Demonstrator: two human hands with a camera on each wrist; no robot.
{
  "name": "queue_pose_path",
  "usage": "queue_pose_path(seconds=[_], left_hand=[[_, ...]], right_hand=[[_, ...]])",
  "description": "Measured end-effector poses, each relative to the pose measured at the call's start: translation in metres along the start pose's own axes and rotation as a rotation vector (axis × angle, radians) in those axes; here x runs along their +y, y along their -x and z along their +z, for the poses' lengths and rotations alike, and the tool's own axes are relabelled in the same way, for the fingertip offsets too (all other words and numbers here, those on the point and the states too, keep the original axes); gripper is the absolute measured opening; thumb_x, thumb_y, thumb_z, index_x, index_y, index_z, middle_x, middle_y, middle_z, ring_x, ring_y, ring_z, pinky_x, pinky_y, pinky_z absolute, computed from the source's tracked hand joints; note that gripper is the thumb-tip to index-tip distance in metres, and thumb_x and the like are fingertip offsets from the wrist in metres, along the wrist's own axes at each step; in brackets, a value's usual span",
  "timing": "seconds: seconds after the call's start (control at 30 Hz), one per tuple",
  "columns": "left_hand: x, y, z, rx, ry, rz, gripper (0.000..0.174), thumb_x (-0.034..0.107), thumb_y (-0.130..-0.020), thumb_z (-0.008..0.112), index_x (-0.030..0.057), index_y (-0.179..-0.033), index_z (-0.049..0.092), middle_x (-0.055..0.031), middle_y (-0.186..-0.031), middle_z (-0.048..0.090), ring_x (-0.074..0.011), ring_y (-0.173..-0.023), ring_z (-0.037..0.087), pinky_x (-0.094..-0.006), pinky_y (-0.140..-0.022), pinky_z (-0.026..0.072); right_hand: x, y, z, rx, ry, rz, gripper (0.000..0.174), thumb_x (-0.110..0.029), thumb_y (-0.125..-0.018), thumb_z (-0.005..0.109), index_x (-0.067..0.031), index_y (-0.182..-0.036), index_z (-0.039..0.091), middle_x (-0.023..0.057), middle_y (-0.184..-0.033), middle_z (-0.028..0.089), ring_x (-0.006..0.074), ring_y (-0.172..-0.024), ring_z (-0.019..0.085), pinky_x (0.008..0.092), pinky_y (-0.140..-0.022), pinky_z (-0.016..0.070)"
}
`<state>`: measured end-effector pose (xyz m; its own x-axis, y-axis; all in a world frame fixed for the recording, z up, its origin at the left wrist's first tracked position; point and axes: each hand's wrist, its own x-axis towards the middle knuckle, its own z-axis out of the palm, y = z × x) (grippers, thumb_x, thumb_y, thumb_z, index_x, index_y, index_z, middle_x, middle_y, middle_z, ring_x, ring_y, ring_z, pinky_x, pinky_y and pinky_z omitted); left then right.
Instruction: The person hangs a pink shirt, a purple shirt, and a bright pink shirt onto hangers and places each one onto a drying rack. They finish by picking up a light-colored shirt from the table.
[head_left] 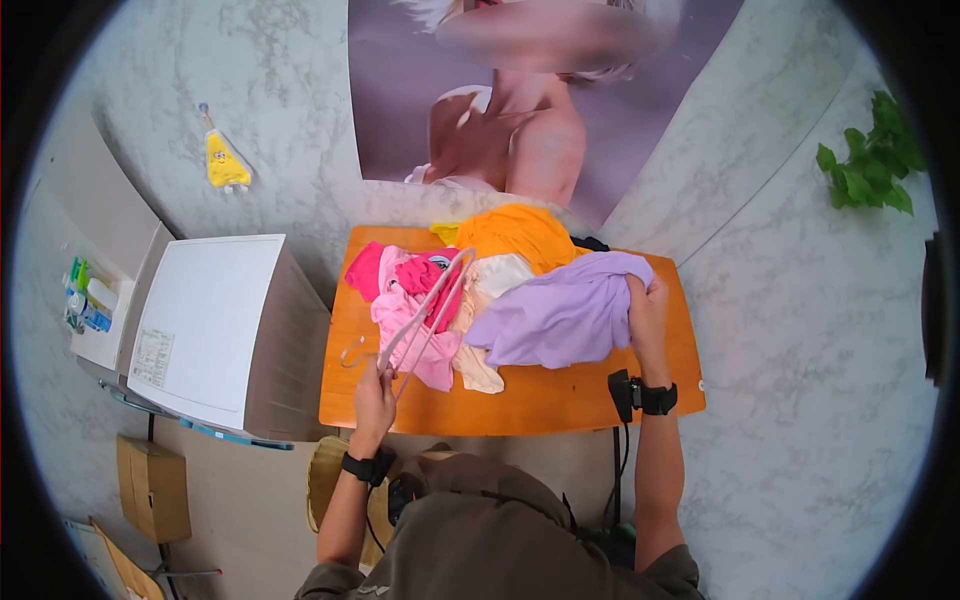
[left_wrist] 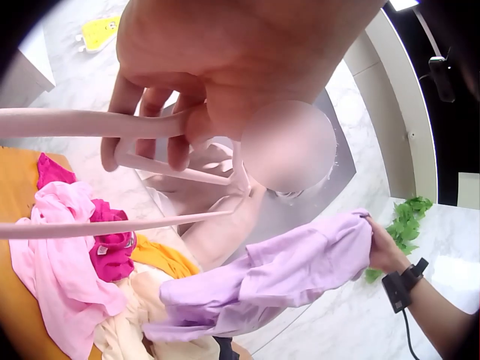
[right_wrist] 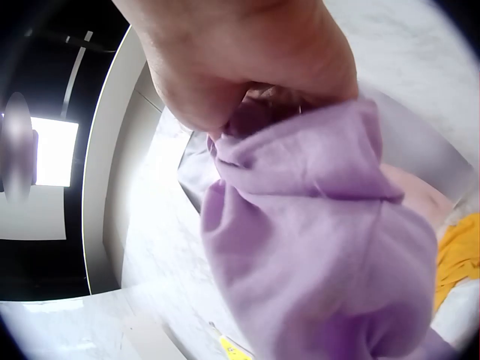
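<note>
My left hand point(head_left: 374, 405) grips a pale pink hanger point(head_left: 425, 305) at the front left of the table; in the left wrist view the fingers curl round the hanger's bar point(left_wrist: 82, 124). At the right, my right hand point(head_left: 648, 320) holds a lilac garment point(head_left: 565, 310) by its edge, and the cloth stretches left over the pile. The right wrist view shows that hand point(right_wrist: 255, 60) gripping the lilac cloth point(right_wrist: 322, 240), with its fingertips partly hidden in the folds.
On the wooden table point(head_left: 660, 390) lie pink clothes point(head_left: 425, 350), an orange garment point(head_left: 515, 235) and cream ones point(head_left: 480, 370). A white cabinet point(head_left: 205, 320) stands to the left. Below it is a cardboard box point(head_left: 155, 490); a woven basket point(head_left: 325, 480) is under the table's front left.
</note>
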<state>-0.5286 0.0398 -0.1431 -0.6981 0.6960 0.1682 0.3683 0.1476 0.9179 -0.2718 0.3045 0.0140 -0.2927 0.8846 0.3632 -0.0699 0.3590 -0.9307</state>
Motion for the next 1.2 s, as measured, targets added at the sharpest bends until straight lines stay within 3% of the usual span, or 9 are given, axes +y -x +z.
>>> queue_pose_path(seconds=[0.2,0.33,0.4,0.63,0.73,0.87,1.0,1.13,1.2], left_hand=[[0.005,-0.02,0.004,0.084,0.038,0.194,0.007,0.001,-0.096,0.046,-0.0025,-0.101,0.049,-0.015,-0.079,0.06,-0.027,-0.068,0.06,-0.0364,-0.062,0.0463],[0.029,-0.025,0.004,-0.027,0.136,0.078,0.008,0.001,-0.097,0.043,-0.0029,-0.104,0.046,-0.0126,-0.083,0.061,-0.0222,-0.067,0.06,-0.0321,-0.062,0.0466],[0.036,-0.031,0.008,-0.088,0.417,0.063,0.01,0.002,-0.099,0.041,-0.0034,-0.106,0.044,-0.0115,-0.087,0.063,-0.019,-0.071,0.062,-0.0289,-0.066,0.0492],[0.078,-0.056,0.022,-0.163,0.468,0.312,0.018,0.002,-0.098,0.046,-0.0028,-0.114,0.042,-0.0175,-0.118,0.057,-0.0193,-0.099,0.061,-0.0309,-0.081,0.0532],[0.105,-0.063,0.02,-0.291,0.634,0.162,0.018,-0.002,-0.097,0.045,-0.0015,-0.115,0.046,-0.0127,-0.118,0.058,-0.0147,-0.091,0.061,-0.0281,-0.08,0.0516],[0.11,-0.071,0.026,-0.453,0.561,0.197,0.035,0.001,-0.092,0.057,0.0015,-0.126,0.044,-0.0077,-0.12,0.057,-0.0077,-0.079,0.053,-0.0227,-0.067,0.0465],[0.122,-0.071,0.03,-0.547,0.387,0.192,0.062,0.008,-0.082,0.073,0.0001,-0.134,0.041,-0.0079,-0.123,0.055,-0.0096,-0.084,0.055,-0.0238,-0.075,0.0469],[0.104,-0.083,0.031,-0.394,0.042,0.428,0.051,0.006,-0.083,0.07,-0.0056,-0.127,0.048,-0.0116,-0.116,0.057,-0.014,-0.104,0.055,-0.0275,-0.089,0.0449],[0.115,-0.095,0.02,-0.436,0.147,0.306,0.04,0.005,-0.084,0.066,-0.003,-0.12,0.052,-0.0079,-0.109,0.057,-0.0119,-0.1,0.055,-0.0256,-0.086,0.045]], right_hand=[[-0.003,0.02,0.018,0.007,-0.192,0.249,0.024,-0.015,-0.095,0.05,0.005,-0.103,0.062,0.006,-0.098,0.066,0.0121,-0.089,0.06,0.0261,-0.082,0.0468],[-0.025,0.027,0.025,0.069,-0.402,0.272,0.029,-0.018,-0.097,0.047,0.0035,-0.113,0.057,0.0086,-0.107,0.064,0.0162,-0.097,0.061,0.029,-0.087,0.0479],[-0.043,0.026,0.032,-0.015,-0.645,0.207,0.029,-0.02,-0.1,0.046,0.0015,-0.118,0.053,0.0099,-0.114,0.062,0.0177,-0.104,0.061,0.03,-0.091,0.0485],[-0.04,0.026,0.059,-0.074,-0.731,0.27,0.032,-0.019,-0.102,0.043,0.0004,-0.128,0.044,0.0109,-0.123,0.054,0.0195,-0.115,0.054,0.0338,-0.099,0.0433],[-0.021,0.032,0.072,-0.071,-0.774,0.329,0.027,-0.019,-0.102,0.044,-0.0014,-0.123,0.047,0.0091,-0.114,0.06,0.018,-0.107,0.06,0.0341,-0.095,0.0484],[-0.006,0.04,0.087,-0.183,-0.825,0.41,0.03,-0.017,-0.101,0.046,-0.0026,-0.127,0.041,0.0117,-0.123,0.054,0.0231,-0.112,0.057,0.0395,-0.098,0.0463],[-0.001,0.045,0.094,-0.259,-0.957,0.528,0.032,-0.016,-0.1,0.047,-0.0023,-0.129,0.041,0.0134,-0.125,0.053,0.0255,-0.118,0.055,0.0408,-0.101,0.0453],[0.009,0.047,0.092,-0.323,-0.863,0.595,0.037,-0.016,-0.1,0.047,-0.0015,-0.133,0.038,0.0139,-0.121,0.056,0.0252,-0.11,0.06,0.0385,-0.096,0.0493],[0.015,0.045,0.082,-0.362,-0.743,0.5,0.037,-0.015,-0.1,0.048,-0.0018,-0.134,0.038,0.0131,-0.114,0.059,0.0219,-0.099,0.063,0.035,-0.087,0.0528]])
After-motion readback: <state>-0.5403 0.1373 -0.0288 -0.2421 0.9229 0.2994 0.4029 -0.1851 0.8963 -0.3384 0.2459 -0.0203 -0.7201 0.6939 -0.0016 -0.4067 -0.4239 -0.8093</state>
